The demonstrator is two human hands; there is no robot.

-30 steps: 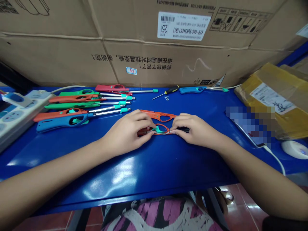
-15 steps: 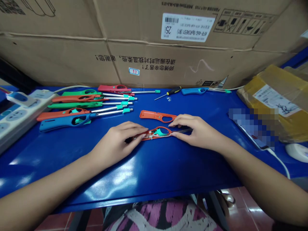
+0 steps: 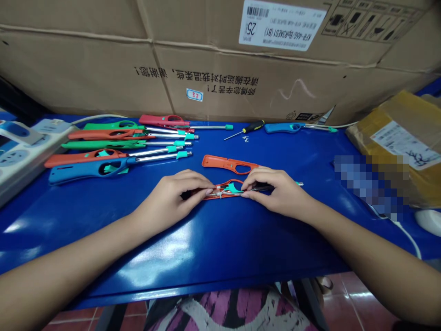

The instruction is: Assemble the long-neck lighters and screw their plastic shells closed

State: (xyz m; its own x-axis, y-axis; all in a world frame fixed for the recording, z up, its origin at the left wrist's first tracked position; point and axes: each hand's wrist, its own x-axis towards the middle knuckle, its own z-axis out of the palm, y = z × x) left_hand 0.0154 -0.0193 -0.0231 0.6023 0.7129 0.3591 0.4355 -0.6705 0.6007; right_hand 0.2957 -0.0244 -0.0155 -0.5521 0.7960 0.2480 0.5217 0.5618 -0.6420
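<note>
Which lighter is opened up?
The orange plastic stick lighter held by the left hand and right hand: teal trigger, insides exposed; the other lighters are closed.

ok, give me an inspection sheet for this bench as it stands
Surface: blue table, glossy, with glare patches towards the front edge.
Work items: open orange lighter half with teal trigger, flat on the table; loose orange shell just behind it, apart.
Clutter: pile of assembled lighters back left; screwdriver; single blue lighter; white round object at the right edge.
Hands: left hand and right hand each pinch one end of the open half.
Cables: white cable front right; power strip at left.
Surroundings: cardboard box behind; yellow parcel at right.
</note>
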